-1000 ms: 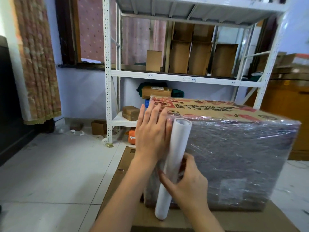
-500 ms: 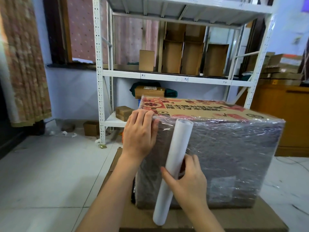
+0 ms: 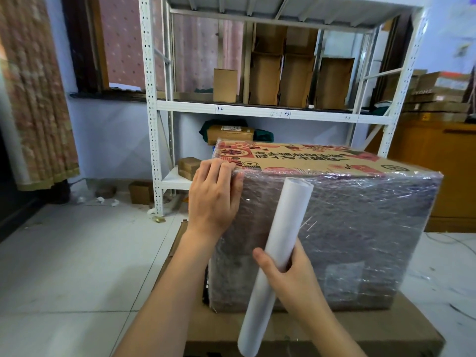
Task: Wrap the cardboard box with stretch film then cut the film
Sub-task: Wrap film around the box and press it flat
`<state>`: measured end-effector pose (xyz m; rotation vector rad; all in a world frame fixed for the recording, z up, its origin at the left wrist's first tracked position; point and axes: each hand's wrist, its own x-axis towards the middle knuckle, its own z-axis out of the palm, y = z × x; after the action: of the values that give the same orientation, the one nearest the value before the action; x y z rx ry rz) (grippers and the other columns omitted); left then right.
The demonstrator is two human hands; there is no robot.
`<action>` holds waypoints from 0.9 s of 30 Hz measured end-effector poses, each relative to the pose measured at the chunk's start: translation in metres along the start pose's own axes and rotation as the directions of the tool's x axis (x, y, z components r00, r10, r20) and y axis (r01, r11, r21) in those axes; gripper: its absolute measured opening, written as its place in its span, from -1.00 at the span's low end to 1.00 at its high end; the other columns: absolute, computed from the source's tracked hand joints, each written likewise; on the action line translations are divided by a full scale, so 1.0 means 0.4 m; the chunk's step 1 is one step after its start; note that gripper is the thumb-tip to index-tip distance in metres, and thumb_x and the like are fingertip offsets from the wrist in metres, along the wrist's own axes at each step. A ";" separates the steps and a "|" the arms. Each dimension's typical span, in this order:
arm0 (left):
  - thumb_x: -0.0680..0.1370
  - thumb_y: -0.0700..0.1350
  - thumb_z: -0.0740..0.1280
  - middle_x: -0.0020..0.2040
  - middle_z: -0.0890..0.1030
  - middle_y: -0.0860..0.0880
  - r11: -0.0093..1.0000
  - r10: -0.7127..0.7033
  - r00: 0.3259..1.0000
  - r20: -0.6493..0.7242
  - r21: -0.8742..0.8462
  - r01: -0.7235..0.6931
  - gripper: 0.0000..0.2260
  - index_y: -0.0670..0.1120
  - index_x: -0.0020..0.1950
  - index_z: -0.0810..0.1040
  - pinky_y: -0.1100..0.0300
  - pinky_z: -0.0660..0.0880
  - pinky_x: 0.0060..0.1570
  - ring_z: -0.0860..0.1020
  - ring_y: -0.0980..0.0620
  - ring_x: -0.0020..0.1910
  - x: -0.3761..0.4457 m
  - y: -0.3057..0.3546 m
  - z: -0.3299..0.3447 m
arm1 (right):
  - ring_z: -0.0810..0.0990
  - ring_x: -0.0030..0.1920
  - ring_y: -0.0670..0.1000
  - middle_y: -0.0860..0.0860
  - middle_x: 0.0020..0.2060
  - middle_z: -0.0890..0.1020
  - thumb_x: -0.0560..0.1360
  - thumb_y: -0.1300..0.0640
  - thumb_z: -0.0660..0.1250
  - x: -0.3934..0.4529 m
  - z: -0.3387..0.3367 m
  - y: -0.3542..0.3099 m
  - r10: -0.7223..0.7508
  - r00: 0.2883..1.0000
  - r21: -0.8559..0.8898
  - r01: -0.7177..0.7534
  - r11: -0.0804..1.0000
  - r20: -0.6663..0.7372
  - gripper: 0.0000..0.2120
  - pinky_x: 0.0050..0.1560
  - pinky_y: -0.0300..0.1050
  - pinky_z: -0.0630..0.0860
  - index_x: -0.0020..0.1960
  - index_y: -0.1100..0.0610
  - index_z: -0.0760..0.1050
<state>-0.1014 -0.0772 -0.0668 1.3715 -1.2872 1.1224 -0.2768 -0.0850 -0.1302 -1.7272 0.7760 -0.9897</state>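
Although the printed top of the cardboard box (image 3: 304, 161) is left bare, its near side is seen in the head view to be covered already by several crinkled layers of stretch film (image 3: 360, 228), so the wrapping is judged to be well advanced. The box is stood on a flattened brown cardboard base (image 3: 334, 328) laid on the tiled floor, in front of a white metal shelf rack (image 3: 152, 99). No cutting tool is shown, and whether the film has been severed from the roll cannot be told; the cut is therefore taken to be the step left, perhaps after a further pass.

The film roll (image 3: 273, 264), a white tube with little film visibly left on it, is held tilted against the near face of the box, its upper end close under the top edge and its lower end over the base. It is grasped about its middle by the right hand (image 3: 293, 279), the thumb laid across the front of the tube and the fingers (image 3: 298, 256) curled round behind it.

The left hand (image 3: 213, 202) is pressed flat on the upper left corner of the box, over the film. Its fingers (image 3: 221, 166) are nearly straight, bent only at the tips over the top edge, and nothing is gripped by them; the film is presumably being smoothed or pinned there.
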 end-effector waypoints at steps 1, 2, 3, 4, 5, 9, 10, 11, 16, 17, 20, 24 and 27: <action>0.61 -0.04 0.11 -0.09 0.57 -0.17 1.000 -0.008 1.000 -0.003 -0.010 0.008 -0.69 -0.24 -0.03 0.52 0.12 0.35 -0.08 0.38 -0.04 -0.05 -0.001 0.001 0.002 | 0.61 -0.15 -0.20 -0.15 -0.16 0.61 0.35 -0.02 0.49 -0.004 -0.002 0.006 0.000 1.000 0.027 0.000 1.000 0.024 -0.67 -0.08 -0.11 0.60 0.01 -0.12 0.40; 0.60 -0.04 0.13 -0.10 0.57 -0.16 0.999 -0.031 0.999 -0.008 -0.030 0.031 -0.70 -0.24 -0.03 0.52 0.14 0.35 -0.08 0.38 -0.03 -0.05 -0.002 0.004 0.003 | 0.61 -0.14 -0.19 -0.16 -0.16 0.61 0.36 0.01 0.49 -0.007 -0.004 0.011 -0.011 0.998 0.051 0.009 0.999 0.055 -0.65 -0.08 -0.14 0.59 0.05 -0.11 0.40; 0.59 -0.04 0.15 -0.10 0.57 -0.15 0.996 -0.070 0.997 -0.015 -0.062 0.069 -0.71 -0.23 -0.04 0.53 0.16 0.36 -0.08 0.37 -0.01 -0.05 -0.003 0.009 0.005 | 0.61 -0.12 -0.17 -0.15 -0.17 0.62 0.36 0.04 0.49 -0.009 -0.005 0.014 -0.034 0.996 0.075 0.028 0.997 0.085 -0.63 -0.10 -0.17 0.57 0.07 -0.08 0.40; 0.57 -0.03 0.16 -0.11 0.56 -0.13 0.988 -0.121 0.992 -0.025 -0.102 0.118 -0.72 -0.22 -0.05 0.53 0.17 0.37 -0.09 0.37 0.01 -0.04 -0.003 0.015 0.006 | 0.62 -0.11 -0.13 -0.13 -0.17 0.63 0.34 0.07 0.48 -0.012 -0.007 0.013 -0.060 0.992 0.099 0.049 0.994 0.112 -0.62 -0.12 -0.19 0.56 0.09 -0.01 0.40; 0.56 -0.02 0.18 -0.12 0.55 -0.11 0.976 -0.174 0.984 -0.034 -0.141 0.167 -0.73 -0.21 -0.06 0.53 0.17 0.38 -0.10 0.37 0.03 -0.04 -0.002 0.021 0.008 | 0.63 -0.11 -0.08 -0.11 -0.17 0.64 0.33 0.11 0.47 -0.012 -0.010 0.012 -0.077 0.988 0.115 0.062 0.991 0.131 -0.61 -0.13 -0.19 0.56 0.08 0.05 0.40; 0.54 0.00 0.21 -0.15 0.54 -0.07 0.952 -0.250 0.967 -0.049 -0.193 0.237 -0.75 -0.18 -0.09 0.52 0.17 0.42 -0.13 0.38 0.05 -0.04 0.000 0.030 0.010 | 0.65 -0.14 -0.09 -0.09 -0.19 0.67 0.33 0.19 0.53 -0.006 -0.033 0.006 -0.072 0.997 0.103 0.069 0.992 0.035 -0.61 -0.17 -0.20 0.57 0.04 0.01 0.42; 0.55 0.00 0.22 -0.15 0.54 -0.07 0.956 -0.239 0.970 -0.054 -0.190 0.225 -0.75 -0.18 -0.10 0.52 0.19 0.40 -0.14 0.38 0.05 -0.05 -0.001 0.030 0.009 | 0.64 -0.15 -0.13 -0.15 -0.19 0.66 0.30 0.15 0.55 -0.002 -0.042 0.005 -0.065 0.998 0.072 0.066 0.995 -0.008 -0.60 -0.18 -0.21 0.57 0.03 -0.04 0.44; 0.55 0.00 0.22 -0.15 0.54 -0.07 0.959 -0.229 0.972 -0.060 -0.186 0.215 -0.75 -0.18 -0.10 0.52 0.20 0.39 -0.14 0.38 0.05 -0.06 -0.002 0.029 0.008 | 0.64 -0.16 -0.16 -0.20 -0.20 0.65 0.28 0.12 0.56 0.000 -0.051 0.003 -0.059 0.997 0.043 0.061 0.997 -0.046 -0.60 -0.19 -0.21 0.56 0.01 -0.06 0.46; 0.58 -0.01 0.20 -0.17 0.55 -0.09 0.964 -0.217 0.974 -0.072 -0.170 0.202 -0.72 -0.20 -0.12 0.53 0.28 0.31 -0.12 0.37 0.05 -0.08 0.001 0.026 0.007 | 0.61 -0.26 -0.16 -0.12 -0.35 0.64 0.20 -0.02 0.59 0.001 -0.081 -0.001 -0.039 0.981 -0.096 0.021 0.995 -0.190 -0.67 -0.30 -0.20 0.48 -0.18 0.03 0.51; 0.58 -0.02 0.20 -0.18 0.55 -0.09 0.965 -0.215 0.974 -0.073 -0.169 0.200 -0.72 -0.20 -0.12 0.53 0.30 0.30 -0.12 0.37 0.05 -0.08 0.001 0.025 0.007 | 0.62 -0.26 -0.12 -0.09 -0.35 0.64 0.21 -0.03 0.59 0.001 -0.084 0.000 -0.018 0.982 -0.086 0.002 0.996 -0.187 -0.68 -0.31 -0.19 0.48 -0.21 0.05 0.51; 0.58 -0.02 0.20 -0.18 0.55 -0.09 0.963 -0.224 0.972 -0.070 -0.170 0.210 -0.72 -0.21 -0.13 0.53 0.33 0.28 -0.13 0.37 0.05 -0.09 0.003 0.027 0.006 | 0.63 -0.27 -0.04 0.00 -0.35 0.64 0.26 0.00 0.56 -0.005 -0.087 0.010 0.050 0.991 -0.022 -0.053 0.998 -0.123 -0.71 -0.32 -0.16 0.51 -0.22 0.13 0.53; 0.58 0.01 0.19 -0.18 0.53 -0.10 0.953 -0.250 0.966 -0.069 -0.197 0.232 -0.70 -0.21 -0.14 0.52 0.48 0.26 -0.09 0.37 0.04 -0.08 0.006 0.029 0.007 | 0.67 -0.20 0.05 0.08 -0.24 0.68 0.22 -0.08 0.56 -0.019 -0.100 0.022 -0.017 0.998 0.089 0.011 0.996 0.058 -0.52 -0.20 -0.11 0.59 -0.07 0.23 0.52; 0.59 0.05 0.18 -0.13 0.56 -0.10 0.963 -0.241 0.967 -0.080 -0.144 0.228 -0.66 -0.20 -0.14 0.53 0.52 0.25 -0.17 0.44 -0.04 -0.08 0.006 0.027 0.009 | 0.68 -0.26 0.06 0.14 -0.30 0.68 0.23 -0.04 0.50 -0.016 -0.106 0.017 -0.024 0.997 0.142 0.014 0.990 0.069 -0.50 -0.29 -0.19 0.56 -0.01 0.24 0.41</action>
<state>-0.1121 -0.0816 -0.0648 1.3148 -1.0782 0.9118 -0.3176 -0.0997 -0.1295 -1.6403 0.6301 -0.9683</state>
